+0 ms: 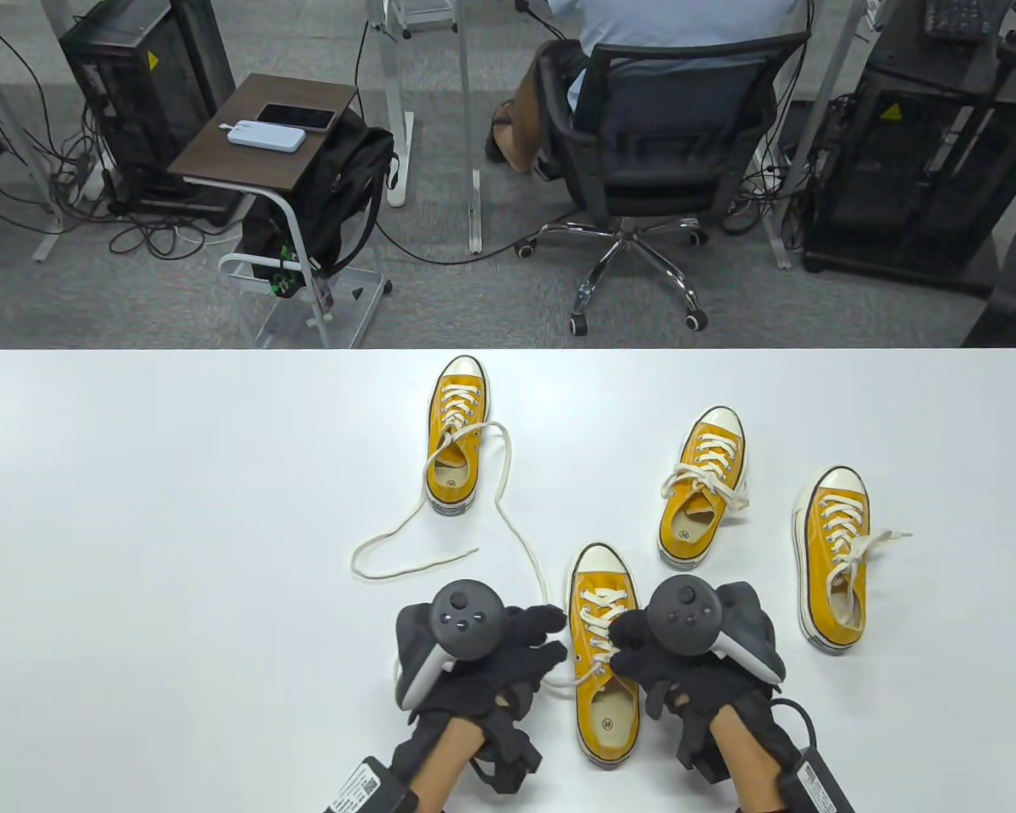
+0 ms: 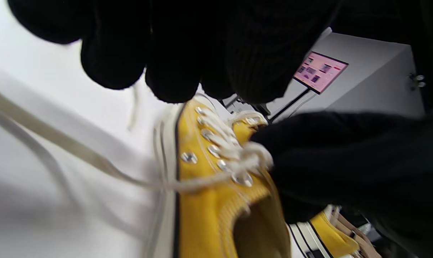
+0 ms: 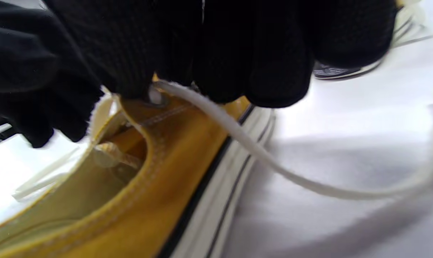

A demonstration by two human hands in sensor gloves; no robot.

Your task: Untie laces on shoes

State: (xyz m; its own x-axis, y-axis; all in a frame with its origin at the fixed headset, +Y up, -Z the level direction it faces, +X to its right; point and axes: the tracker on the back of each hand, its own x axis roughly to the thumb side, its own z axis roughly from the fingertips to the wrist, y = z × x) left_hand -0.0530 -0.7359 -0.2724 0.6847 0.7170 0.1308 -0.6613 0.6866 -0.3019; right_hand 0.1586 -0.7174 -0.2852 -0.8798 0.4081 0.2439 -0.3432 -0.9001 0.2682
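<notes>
Several yellow sneakers lie on the white table point(image 1: 178, 508). The near shoe point(image 1: 605, 703) sits between my hands. My right hand point(image 1: 631, 639) curls over its lacing and pinches a cream lace point(image 3: 252, 150) that comes out from under the fingers point(image 3: 273, 71). My left hand point(image 1: 550, 639) is just left of the shoe, with its fingers point(image 2: 173, 71) above the eyelets. A lace strand point(image 2: 76, 150) runs from the shoe point(image 2: 209, 215) under that hand; its grip is hidden. The far left shoe point(image 1: 455, 449) has a loose lace point(image 1: 508, 508) trailing over the table.
Two more yellow shoes stand at the right, one point(image 1: 701, 500) mid-table and one point(image 1: 834, 559) further right, both with tied bows. Beyond the table's far edge are an office chair point(image 1: 643, 169) with a seated person and a small side table point(image 1: 262, 135).
</notes>
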